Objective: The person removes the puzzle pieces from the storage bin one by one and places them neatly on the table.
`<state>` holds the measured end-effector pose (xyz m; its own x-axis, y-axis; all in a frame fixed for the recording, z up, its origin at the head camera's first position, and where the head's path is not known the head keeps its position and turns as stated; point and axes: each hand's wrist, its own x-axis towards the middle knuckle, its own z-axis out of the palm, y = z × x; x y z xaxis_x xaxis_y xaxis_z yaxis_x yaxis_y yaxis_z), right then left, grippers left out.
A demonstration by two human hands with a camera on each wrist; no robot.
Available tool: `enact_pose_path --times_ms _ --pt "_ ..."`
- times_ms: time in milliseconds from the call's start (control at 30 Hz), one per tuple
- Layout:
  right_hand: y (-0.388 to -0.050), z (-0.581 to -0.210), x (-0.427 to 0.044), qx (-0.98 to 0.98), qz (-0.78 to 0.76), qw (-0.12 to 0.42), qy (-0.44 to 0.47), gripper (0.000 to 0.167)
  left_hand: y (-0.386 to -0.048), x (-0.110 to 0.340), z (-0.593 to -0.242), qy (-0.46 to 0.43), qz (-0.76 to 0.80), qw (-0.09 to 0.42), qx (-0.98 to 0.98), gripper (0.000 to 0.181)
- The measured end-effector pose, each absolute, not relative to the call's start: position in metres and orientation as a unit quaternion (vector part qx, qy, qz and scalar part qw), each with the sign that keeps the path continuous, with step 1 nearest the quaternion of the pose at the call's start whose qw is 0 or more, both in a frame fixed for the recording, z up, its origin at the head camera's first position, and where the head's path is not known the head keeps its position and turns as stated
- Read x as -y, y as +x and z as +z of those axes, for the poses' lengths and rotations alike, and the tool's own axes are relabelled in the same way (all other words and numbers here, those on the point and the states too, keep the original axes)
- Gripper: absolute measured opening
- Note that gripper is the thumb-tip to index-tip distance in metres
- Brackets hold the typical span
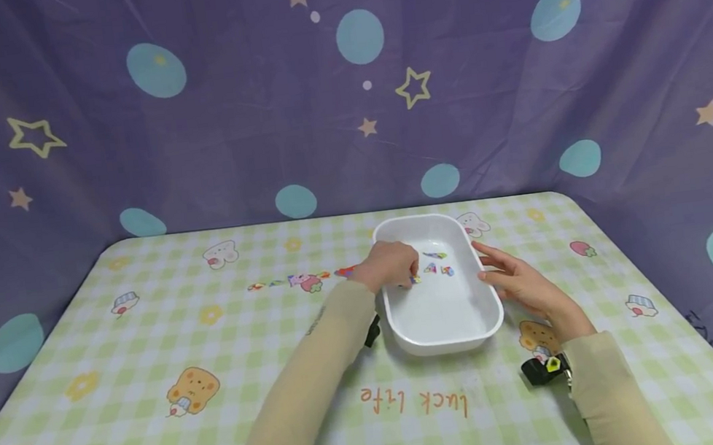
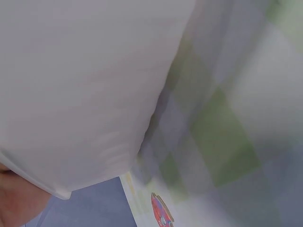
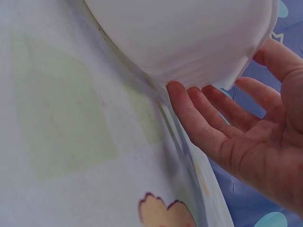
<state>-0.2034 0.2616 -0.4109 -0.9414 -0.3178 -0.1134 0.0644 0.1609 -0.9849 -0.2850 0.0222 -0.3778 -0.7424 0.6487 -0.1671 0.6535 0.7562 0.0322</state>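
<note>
My left hand (image 1: pixel 394 262) reaches over the left rim into a white rectangular tray (image 1: pixel 440 323), fingers bent downward. A small colourful piece (image 1: pixel 415 280) shows at its fingertips; whether they pinch it is hidden. Further small flat pieces (image 1: pixel 447 271) lie on the tray floor just right of that hand. At the tray's right side, my right hand (image 1: pixel 525 284) rests its fairly straight, spread fingers against the outer wall and rim. The right wrist view shows those fingertips (image 3: pixel 176 90) touching the white wall. In the left wrist view the tray wall (image 2: pixel 85 85) covers most of my left hand (image 2: pixel 21 201).
Left of the tray, several colourful pieces (image 1: pixel 300 279) lie in a row on the green checked tablecloth (image 1: pixel 145 342); a red one (image 2: pixel 162 210) shows in the left wrist view. Behind the table's far edge hangs a purple cloth (image 1: pixel 256 153) with stars and dots.
</note>
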Motion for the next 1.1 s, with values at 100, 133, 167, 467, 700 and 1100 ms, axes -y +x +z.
enact_pose_path --times_ms 100,133,167,467,700,1100 --pt "-0.204 -0.411 -0.262 -0.749 -0.641 0.148 -0.086 0.065 -0.287 -0.022 -0.38 0.355 -0.002 0.076 -0.932 0.012" --pt "-0.204 -0.411 -0.262 -0.75 -0.639 0.147 -0.086 0.065 -0.288 -0.022 -0.381 0.357 0.003 0.072 -0.931 0.012" --pt "-0.204 -0.411 -0.262 -0.751 -0.638 0.147 -0.085 0.065 -0.288 -0.022 -0.381 0.36 0.01 0.07 -0.93 0.012" --pt "-0.204 -0.411 -0.262 -0.76 -0.63 0.143 -0.075 0.066 -0.285 -0.018 -0.38 0.378 0.077 0.046 -0.922 0.02" --pt "-0.204 -0.413 -0.261 -0.752 -0.639 0.142 -0.077 0.066 -0.287 -0.014 -0.379 0.391 0.135 0.032 -0.91 0.023" --pt "-0.2 -0.417 -0.259 -0.751 -0.64 0.14 -0.078 0.065 -0.285 -0.007 -0.378 0.421 0.23 0.038 -0.877 0.021"
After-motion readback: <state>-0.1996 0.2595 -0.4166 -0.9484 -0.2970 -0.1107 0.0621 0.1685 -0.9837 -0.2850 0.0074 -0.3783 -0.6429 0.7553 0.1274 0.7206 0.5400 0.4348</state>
